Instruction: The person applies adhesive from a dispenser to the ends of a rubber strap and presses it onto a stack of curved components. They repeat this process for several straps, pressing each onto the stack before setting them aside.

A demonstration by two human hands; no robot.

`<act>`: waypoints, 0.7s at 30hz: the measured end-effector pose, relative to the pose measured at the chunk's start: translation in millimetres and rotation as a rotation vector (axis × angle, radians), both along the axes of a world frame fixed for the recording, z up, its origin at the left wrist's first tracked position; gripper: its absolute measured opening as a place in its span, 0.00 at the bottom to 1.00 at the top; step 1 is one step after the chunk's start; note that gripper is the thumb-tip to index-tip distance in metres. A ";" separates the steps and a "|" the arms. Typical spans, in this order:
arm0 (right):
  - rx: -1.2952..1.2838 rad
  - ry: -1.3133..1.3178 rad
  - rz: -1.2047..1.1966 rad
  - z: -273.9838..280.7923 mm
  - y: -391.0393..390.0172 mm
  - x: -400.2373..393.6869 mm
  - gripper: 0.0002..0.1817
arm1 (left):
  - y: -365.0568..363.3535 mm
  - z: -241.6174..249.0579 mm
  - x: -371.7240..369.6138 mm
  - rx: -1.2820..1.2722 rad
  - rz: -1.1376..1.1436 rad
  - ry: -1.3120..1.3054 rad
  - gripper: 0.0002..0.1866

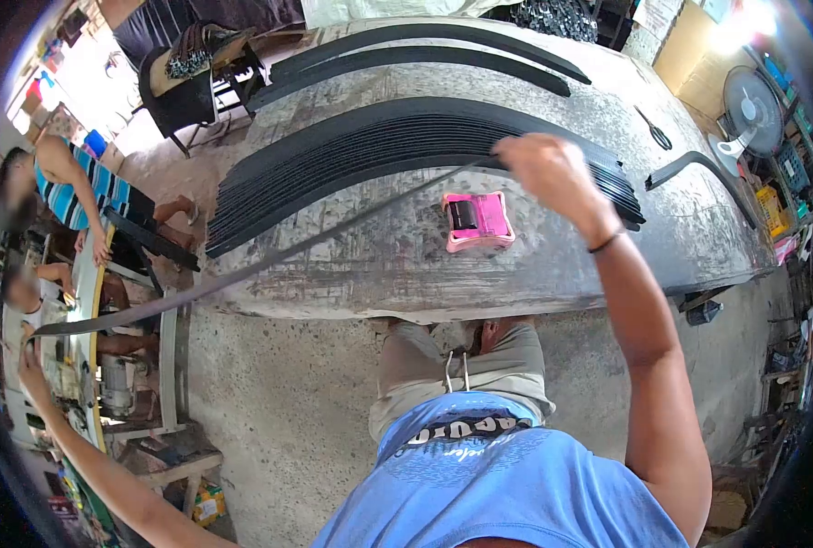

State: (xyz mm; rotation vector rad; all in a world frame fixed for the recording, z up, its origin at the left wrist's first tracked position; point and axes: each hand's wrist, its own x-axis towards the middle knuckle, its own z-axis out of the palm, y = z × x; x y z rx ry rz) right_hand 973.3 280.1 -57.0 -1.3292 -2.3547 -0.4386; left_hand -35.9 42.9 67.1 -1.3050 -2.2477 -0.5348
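Observation:
A long, narrow black strip (269, 260) stretches diagonally across my front, over the near part of the table. At the far left my left hand (32, 365) has its fingers closed on one end. My right hand (545, 169) pinches the other end above the table. Just beyond the strip lies a wide row of similar black strips (379, 137), set side by side; my right hand is over its right part. Below that hand sits a pink holder (490, 239) with a black roll (462, 216) in it, resting on the worn table (352, 288).
More black strips (425, 57) lie at the table's far side, and a bent black strip (699, 163) at the right. Scissors (655, 130) lie near a fan (752, 110). Two people (73, 192) are at a bench on the left. A wooden stool (174, 466) stands lower left.

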 end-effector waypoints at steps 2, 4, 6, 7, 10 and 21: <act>0.159 0.042 -0.076 15.9 -11.3 55.3 0.13 | 37.3 3.6 114.4 0.113 -0.175 -0.344 0.24; 0.109 0.388 -0.366 51.5 -38.8 77.0 0.13 | 72.6 7.1 192.6 0.109 -0.279 -0.229 0.26; 0.199 0.685 -0.516 58.6 -42.6 126.6 0.17 | 110.5 6.1 271.5 0.287 -0.398 -0.278 0.24; 0.226 0.778 -0.581 70.8 -48.6 139.1 0.17 | 137.2 1.3 286.8 0.286 -0.402 -0.277 0.24; 0.439 1.266 -0.342 65.1 -50.2 196.1 0.17 | 219.1 -25.3 324.6 0.919 -0.664 -0.892 0.27; 0.375 1.811 -0.294 -14.2 -102.0 215.3 0.09 | 241.3 -134.7 592.4 0.926 -0.891 -1.427 0.16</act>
